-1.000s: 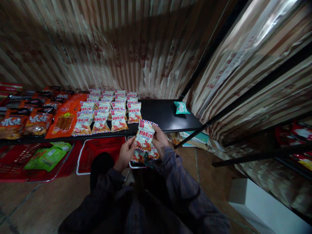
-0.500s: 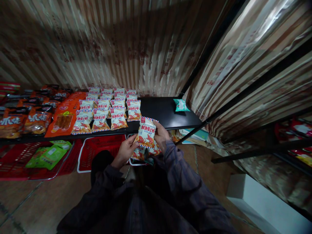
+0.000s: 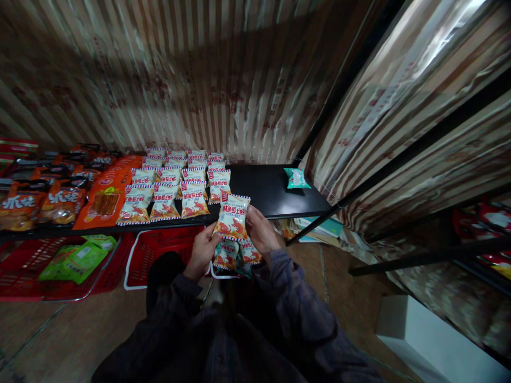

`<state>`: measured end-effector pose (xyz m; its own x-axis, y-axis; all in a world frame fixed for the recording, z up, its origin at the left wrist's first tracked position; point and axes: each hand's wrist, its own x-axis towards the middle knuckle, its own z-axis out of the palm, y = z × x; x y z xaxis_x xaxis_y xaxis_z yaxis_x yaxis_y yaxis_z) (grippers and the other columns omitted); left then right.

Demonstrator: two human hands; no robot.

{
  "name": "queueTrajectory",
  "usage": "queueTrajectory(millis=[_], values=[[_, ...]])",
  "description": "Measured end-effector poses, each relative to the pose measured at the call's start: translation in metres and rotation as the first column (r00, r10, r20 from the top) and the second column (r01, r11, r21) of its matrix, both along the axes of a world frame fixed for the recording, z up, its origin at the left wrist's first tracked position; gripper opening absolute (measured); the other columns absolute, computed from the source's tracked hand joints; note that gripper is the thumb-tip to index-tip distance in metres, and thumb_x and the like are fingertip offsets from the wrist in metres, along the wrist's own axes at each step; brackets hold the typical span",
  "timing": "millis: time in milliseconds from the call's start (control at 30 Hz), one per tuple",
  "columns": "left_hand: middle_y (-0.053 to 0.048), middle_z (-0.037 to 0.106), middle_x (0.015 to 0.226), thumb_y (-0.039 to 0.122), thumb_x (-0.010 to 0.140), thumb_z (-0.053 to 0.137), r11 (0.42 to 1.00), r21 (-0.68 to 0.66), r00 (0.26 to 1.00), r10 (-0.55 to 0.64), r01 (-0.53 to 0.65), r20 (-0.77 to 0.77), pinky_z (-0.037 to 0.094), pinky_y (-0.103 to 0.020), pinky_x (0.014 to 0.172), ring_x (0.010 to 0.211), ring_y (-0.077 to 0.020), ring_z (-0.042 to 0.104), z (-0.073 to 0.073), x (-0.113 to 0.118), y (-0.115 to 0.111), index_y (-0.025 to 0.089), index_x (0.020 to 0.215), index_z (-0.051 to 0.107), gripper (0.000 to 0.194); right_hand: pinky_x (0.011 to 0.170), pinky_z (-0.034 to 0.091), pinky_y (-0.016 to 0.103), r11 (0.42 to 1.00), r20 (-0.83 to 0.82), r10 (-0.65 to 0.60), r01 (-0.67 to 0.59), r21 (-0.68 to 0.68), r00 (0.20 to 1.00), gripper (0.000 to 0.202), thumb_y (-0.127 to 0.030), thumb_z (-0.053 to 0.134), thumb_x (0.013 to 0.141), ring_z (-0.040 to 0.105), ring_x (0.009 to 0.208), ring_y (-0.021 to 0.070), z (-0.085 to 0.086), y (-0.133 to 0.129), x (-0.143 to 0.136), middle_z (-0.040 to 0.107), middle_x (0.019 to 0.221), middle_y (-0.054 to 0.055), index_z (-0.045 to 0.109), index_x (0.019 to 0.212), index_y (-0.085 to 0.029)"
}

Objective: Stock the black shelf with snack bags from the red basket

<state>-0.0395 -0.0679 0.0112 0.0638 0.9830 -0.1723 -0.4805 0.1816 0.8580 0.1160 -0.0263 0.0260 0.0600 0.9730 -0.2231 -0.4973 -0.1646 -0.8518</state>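
- Closest, both hands share one snack packet, upright above the shelf's front edge: the left hand (image 3: 204, 247) pinches its lower left corner, fingers bent in, while the right hand (image 3: 261, 230) curls round its right edge. This snack packet (image 3: 232, 217) seems gripped by its sides so the front stays uncovered; red characters read 鱿鱼爱上虾.
- Beneath it, matching packets (image 3: 225, 255) and a teal wrapper (image 3: 242, 267) crowd together, a white rim (image 3: 217, 276) showing below.
- Beyond, on the black shelf (image 3: 259, 197), rows of the same packets (image 3: 194, 199) face outward, overlapping front to back, presumably to keep the lettering visible.
- Leftward, an orange pack (image 3: 104, 196) lies beside orange-and-black packs (image 3: 64, 199), whose white lettering looks like 爪烧.
- Toward the shelf's right end sits a teal packet (image 3: 296, 178), its print too small to read.
- Behind hangs a striped curtain (image 3: 199, 80); its reddish characters are blurred.
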Motion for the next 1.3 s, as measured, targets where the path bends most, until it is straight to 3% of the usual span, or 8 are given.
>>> queueTrajectory(millis=[100,200,600,967,1167,1300], values=[[-0.010,0.069,0.106,0.027,0.066,0.070,0.999,0.010,0.999,0.045,-0.045,0.009,0.050,-0.037,0.086,0.094,-0.0241,0.065,-0.003,0.002,0.002,0.013,0.115,0.061,0.052,0.062,0.051,0.028,0.999,0.020,0.032,-0.031,-0.040,0.999,0.053,-0.031,0.079,0.062,0.066,0.075,0.0174,-0.003,-0.014,-0.002,0.072,0.086,0.001,0.059,0.111,-0.024],[-0.010,0.067,0.111,0.027,0.066,0.070,0.998,0.022,0.998,0.057,-0.057,-0.001,0.049,-0.038,0.088,0.099,-0.0249,0.064,-0.007,0.005,0.004,0.015,0.114,0.060,0.051,0.059,0.050,0.025,0.997,0.040,0.067,-0.066,-0.037,0.997,0.054,-0.029,0.079,0.060,0.066,0.075,0.0169,-0.007,-0.023,-0.003,0.072,0.090,0.002,0.060,0.110,-0.023],[-0.011,0.064,0.118,0.014,0.064,0.067,0.999,0.031,1.000,0.018,-0.018,0.006,0.042,-0.040,0.100,0.112,-0.0243,0.058,-0.024,0.024,0.013,0.015,0.103,0.063,0.039,0.078,0.053,0.035,0.999,-0.010,-0.033,0.033,0.000,0.999,0.051,-0.028,0.081,0.058,0.067,0.084,0.0206,-0.027,-0.023,0.008,0.073,0.094,0.002,0.063,0.106,-0.023],[-0.012,0.065,0.116,0.020,0.064,0.071,0.998,-0.001,0.998,0.058,-0.058,0.008,0.045,-0.039,0.095,0.106,-0.0241,0.061,-0.018,0.013,0.018,0.015,0.108,0.060,0.045,0.082,0.051,0.033,1.000,-0.080,0.003,-0.003,0.002,0.997,0.046,-0.021,0.080,0.057,0.067,0.087,0.0190,-0.020,-0.018,-0.003,0.073,0.089,0.000,0.064,0.101,-0.023],[-0.011,0.068,0.109,0.019,0.062,0.072,0.997,0.012,0.998,0.070,-0.070,-0.002,0.046,-0.040,0.093,0.098,-0.0225,0.064,-0.014,0.011,0.021,0.015,0.105,0.062,0.045,0.065,0.052,0.027,0.998,-0.069,-0.032,0.029,-0.047,0.997,0.044,-0.021,0.080,0.057,0.067,0.077,0.0165,-0.018,-0.016,-0.006,0.073,0.088,0.000,0.064,0.099,-0.023],[-0.009,0.070,0.101,0.019,0.060,0.073,0.997,0.000,0.997,0.079,-0.079,-0.019,0.047,-0.039,0.090,0.091,-0.0212,0.065,-0.013,0.010,0.021,0.014,0.102,0.063,0.044,0.063,0.051,0.026,0.996,-0.081,-0.069,0.064,-0.059,0.994,0.046,-0.021,0.081,0.055,0.066,0.074,0.0157,-0.022,-0.014,-0.009,0.073,0.084,0.000,0.064,0.097,-0.023]])
